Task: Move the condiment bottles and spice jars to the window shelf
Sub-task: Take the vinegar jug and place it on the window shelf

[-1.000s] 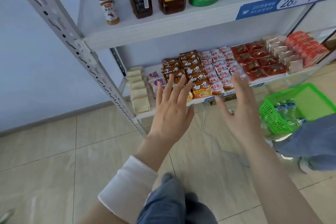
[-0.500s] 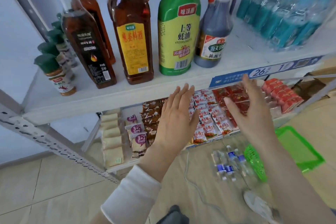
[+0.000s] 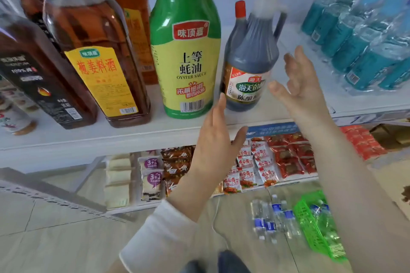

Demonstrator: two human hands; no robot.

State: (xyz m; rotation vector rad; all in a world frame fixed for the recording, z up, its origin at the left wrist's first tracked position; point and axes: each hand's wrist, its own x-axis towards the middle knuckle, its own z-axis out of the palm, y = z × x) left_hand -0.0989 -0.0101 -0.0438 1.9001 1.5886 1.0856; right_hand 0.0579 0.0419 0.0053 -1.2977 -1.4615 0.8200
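Flanked the vinegar bottle (image 3: 248, 60) on the shelf (image 3: 111, 137), left hand (image 3: 218, 139) and right hand (image 3: 304, 86) both empty.

Set the left hand edge-on, fingers straight and together, tips at the bottle's lower left side, contact not clear. Set the right hand upright on the far side, palm inward, fingers loosely spread, near the label but apart from it. Judged as the reach for a first bottle, nothing lifted yet. Found the vinegar right of centre near the shelf's front edge, the oyster sauce bottle (image 3: 186, 51) just beside it on the left, the cooking wine bottle (image 3: 97, 66) further left and a spice jar (image 3: 15, 117) at the left end. Called next for closing both palms on the dark belly and lifting straight up, clear of the oyster sauce and the wrapped water bottles (image 3: 366, 40) toward the right end. Saw no window shelf.
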